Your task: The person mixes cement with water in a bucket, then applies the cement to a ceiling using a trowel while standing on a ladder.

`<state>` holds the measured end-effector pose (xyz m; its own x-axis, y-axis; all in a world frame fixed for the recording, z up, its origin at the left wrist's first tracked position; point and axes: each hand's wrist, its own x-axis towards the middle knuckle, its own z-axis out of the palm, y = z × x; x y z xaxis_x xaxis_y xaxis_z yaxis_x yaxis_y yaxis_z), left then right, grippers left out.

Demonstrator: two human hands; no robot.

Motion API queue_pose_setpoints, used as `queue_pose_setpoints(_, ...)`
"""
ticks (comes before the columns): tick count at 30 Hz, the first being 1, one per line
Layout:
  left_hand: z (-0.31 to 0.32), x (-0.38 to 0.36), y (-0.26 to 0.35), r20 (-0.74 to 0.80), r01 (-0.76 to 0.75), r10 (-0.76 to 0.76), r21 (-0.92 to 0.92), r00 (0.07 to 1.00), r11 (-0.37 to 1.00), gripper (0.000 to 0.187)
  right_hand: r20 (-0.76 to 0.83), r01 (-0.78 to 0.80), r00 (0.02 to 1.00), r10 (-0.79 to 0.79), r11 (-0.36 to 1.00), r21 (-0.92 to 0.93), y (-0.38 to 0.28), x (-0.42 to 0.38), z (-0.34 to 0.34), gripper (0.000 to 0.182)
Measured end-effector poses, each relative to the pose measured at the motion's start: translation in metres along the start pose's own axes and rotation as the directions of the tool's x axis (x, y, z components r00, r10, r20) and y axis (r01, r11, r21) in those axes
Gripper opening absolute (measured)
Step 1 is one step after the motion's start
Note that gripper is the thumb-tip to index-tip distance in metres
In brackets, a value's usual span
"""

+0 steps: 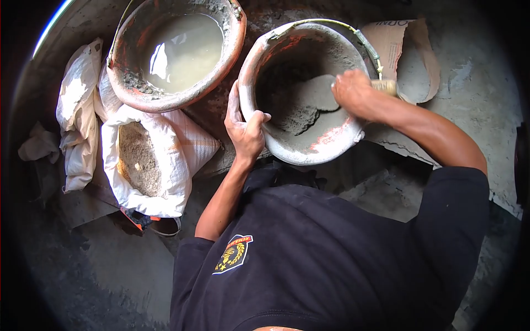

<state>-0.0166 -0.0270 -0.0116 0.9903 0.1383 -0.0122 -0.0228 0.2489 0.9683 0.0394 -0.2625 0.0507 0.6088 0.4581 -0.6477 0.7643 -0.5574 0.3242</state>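
My left hand is closed on the near left rim of a cement-smeared bucket, its thumb over the edge and its fingers along the outside wall. Inside that bucket lies wet grey mortar. My right hand is wrapped round a trowel at the bucket's right rim. The trowel's wooden handle end sticks out to the right of the fist, and its grey-coated blade rests in or against the mortar. The bucket's wire handle leans over the far rim.
A second bucket at the upper left holds cloudy water. Below it an open white sack contains sand-like material. More crumpled white sacks lie at far left. A torn brown paper bag stands behind the mortar bucket.
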Motion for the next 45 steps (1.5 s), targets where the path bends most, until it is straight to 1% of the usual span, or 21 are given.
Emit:
queue_pose_setpoints(4, -0.003, 0.001, 0.000, 0.002, 0.004, -0.004, -0.012, 1.000, 1.000, 0.071, 0.080, -0.166, 0.984, 0.160, 0.983, 0.074, 0.007, -0.002, -0.038, 0.017)
queue_pose_setpoints(6, -0.001, 0.001, 0.003, 0.012, 0.012, -0.012, -0.009, 1.000, 1.000, 0.071, -0.034, -0.266, 0.962, 0.271, 0.958, 0.111, 0.009, -0.011, -0.048, 0.019)
queue_pose_setpoints(8, -0.001, 0.001, 0.001, 0.003, -0.005, 0.005, 0.018, 1.000, 1.000, 0.071, -0.163, -0.257, 0.949, 0.269, 0.962, 0.092, 0.015, -0.016, -0.044, 0.018)
queue_pose_setpoints(10, -0.003, 0.001, -0.001, 0.034, 0.019, -0.019, 0.013, 0.999, 1.000, 0.075, -0.326, -0.158, 0.912, 0.248, 0.947, 0.278, 0.015, -0.008, -0.039, 0.017)
queue_pose_setpoints(14, -0.004, 0.001, 0.001, 0.038, 0.031, -0.032, 0.029, 0.999, 0.999, 0.074, 0.168, -0.139, 0.983, 0.075, 0.900, 0.413, -0.027, 0.021, -0.023, 0.020)
queue_pose_setpoints(17, -0.004, 0.001, 0.015, 0.022, 0.080, -0.081, 0.044, 0.997, 0.996, 0.074, 0.218, -0.123, 0.974, 0.060, 0.950, 0.288, -0.025, 0.002, -0.020, 0.025)
queue_pose_setpoints(20, -0.001, 0.003, 0.007, 0.045, 0.097, -0.097, 0.007, 0.994, 0.995, 0.074, 0.051, -0.140, 0.989, 0.137, 0.988, 0.063, -0.004, -0.021, -0.039, 0.019)
queue_pose_setpoints(22, -0.003, 0.006, -0.004, -0.006, -0.080, 0.080, 0.053, 0.997, 0.995, 0.068, -0.008, -0.205, 0.979, 0.206, 0.977, 0.061, 0.009, -0.031, -0.056, 0.016)
queue_pose_setpoints(24, -0.002, 0.004, 0.003, -0.017, -0.062, 0.063, 0.074, 0.998, 0.995, 0.068, -0.073, -0.258, 0.962, 0.262, 0.964, 0.067, 0.012, -0.033, -0.059, 0.013)
queue_pose_setpoints(26, 0.000, 0.003, 0.006, -0.008, -0.010, 0.010, 0.040, 1.000, 0.999, 0.069, -0.364, -0.211, 0.907, 0.211, 0.977, 0.042, 0.016, -0.037, -0.047, 0.009)
queue_pose_setpoints(27, -0.001, 0.004, 0.002, -0.007, -0.009, 0.009, 0.038, 1.000, 0.999, 0.069, -0.362, -0.212, 0.908, 0.212, 0.977, 0.040, 0.014, -0.036, -0.035, 0.009)
queue_pose_setpoints(29, -0.005, 0.007, -0.010, -0.002, -0.113, 0.113, 0.077, 0.994, 0.991, 0.068, -0.516, 0.016, 0.855, 0.039, 0.995, 0.102, 0.001, -0.026, 0.001, 0.006)
queue_pose_setpoints(31, -0.003, 0.004, 0.004, 0.015, -0.027, 0.027, 0.053, 1.000, 0.998, 0.070, -0.019, -0.067, 0.997, 0.072, 0.979, 0.193, -0.017, -0.017, -0.003, 0.011)
queue_pose_setpoints(32, -0.002, 0.003, 0.008, 0.030, 0.056, -0.057, 0.032, 0.998, 0.998, 0.072, 0.248, -0.134, 0.966, 0.079, 0.968, 0.214, -0.020, -0.018, -0.024, 0.013)
queue_pose_setpoints(36, 0.000, 0.003, 0.006, 0.021, 0.142, -0.141, -0.052, 0.990, 0.988, 0.072, 0.141, -0.119, 0.984, 0.108, 0.990, 0.075, 0.001, -0.033, -0.052, 0.016)
queue_pose_setpoints(38, -0.001, 0.005, 0.002, -0.027, -0.051, 0.053, 0.058, 0.998, 0.997, 0.068, 0.085, -0.178, 0.981, 0.176, 0.984, 0.016, 0.012, -0.030, -0.071, 0.016)
queue_pose_setpoints(39, -0.002, 0.005, 0.000, -0.031, -0.050, 0.051, 0.057, 0.998, 0.997, 0.068, -0.125, -0.242, 0.962, 0.241, 0.970, 0.006, 0.008, -0.029, -0.066, 0.013)
queue_pose_setpoints(40, -0.003, 0.006, -0.003, -0.026, -0.076, 0.078, 0.073, 0.997, 0.994, 0.068, -0.124, -0.241, 0.963, 0.239, 0.971, 0.003, 0.008, -0.028, -0.059, 0.013)
queue_pose_setpoints(42, -0.003, 0.007, -0.002, -0.026, -0.103, 0.105, 0.087, 0.994, 0.991, 0.067, -0.509, 0.105, 0.859, -0.048, 0.991, 0.084, 0.007, -0.023, -0.040, 0.008)
queue_pose_setpoints(44, -0.004, 0.006, 0.005, -0.011, -0.032, 0.034, 0.092, 0.999, 0.995, 0.067, -0.326, 0.159, 0.936, -0.131, 0.985, 0.061, -0.013, -0.020, -0.021, 0.004)
queue_pose_setpoints(45, -0.004, 0.005, 0.007, -0.012, -0.035, 0.036, 0.091, 0.999, 0.995, 0.067, -0.116, 0.050, 0.992, -0.038, 0.994, 0.100, -0.017, -0.016, -0.027, 0.006)
